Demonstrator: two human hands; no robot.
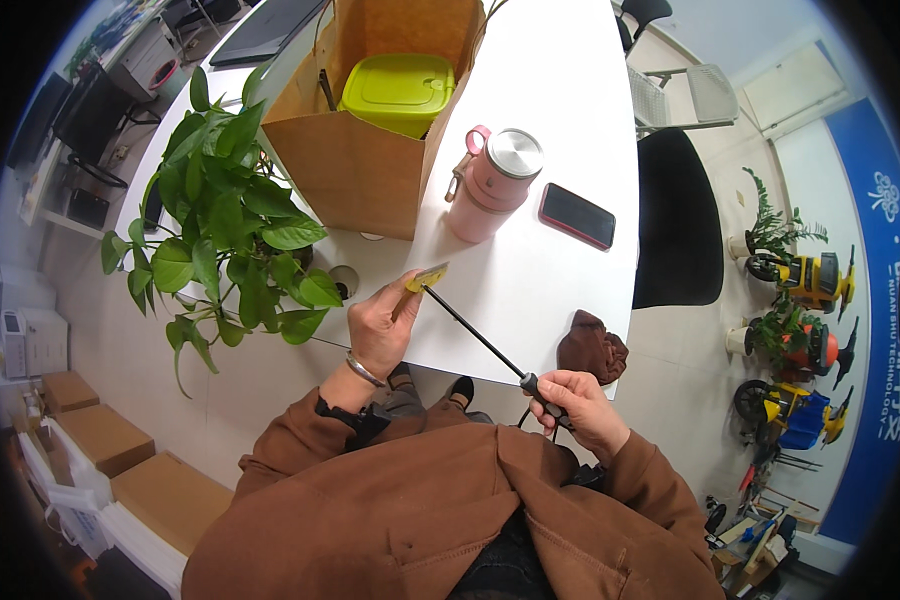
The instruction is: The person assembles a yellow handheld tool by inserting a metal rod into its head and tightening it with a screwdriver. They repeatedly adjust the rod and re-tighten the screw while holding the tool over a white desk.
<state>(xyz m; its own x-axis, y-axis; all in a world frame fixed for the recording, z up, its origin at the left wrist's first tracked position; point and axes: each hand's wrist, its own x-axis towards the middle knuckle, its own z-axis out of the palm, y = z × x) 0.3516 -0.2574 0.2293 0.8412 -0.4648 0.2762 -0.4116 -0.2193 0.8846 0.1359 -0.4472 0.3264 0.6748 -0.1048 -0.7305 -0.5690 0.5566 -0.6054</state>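
My left hand (378, 328) pinches a small yellow piece (416, 284) with a flat greyish face, above the table's near edge. What kind of thing it is, I cannot make out. In my right hand (592, 410), closed around the dark handle, is a screwdriver (478, 334) with a long black shaft. The shaft slants up and left, and its tip meets the yellow piece at my left fingertips. Whether the tip sits in a hole or only touches is too small to tell. Near my right hand, a crumpled brown cloth item (592, 347) lies at the table corner.
On the white table (560, 80) stand a pink flask (490, 190) with a steel lid and a brown paper bag (355, 175) holding a green-lidded container (398, 88). A phone (577, 216) lies beside the flask. A leafy plant (230, 220) spreads at left; a black chair (675, 215) stands at right.
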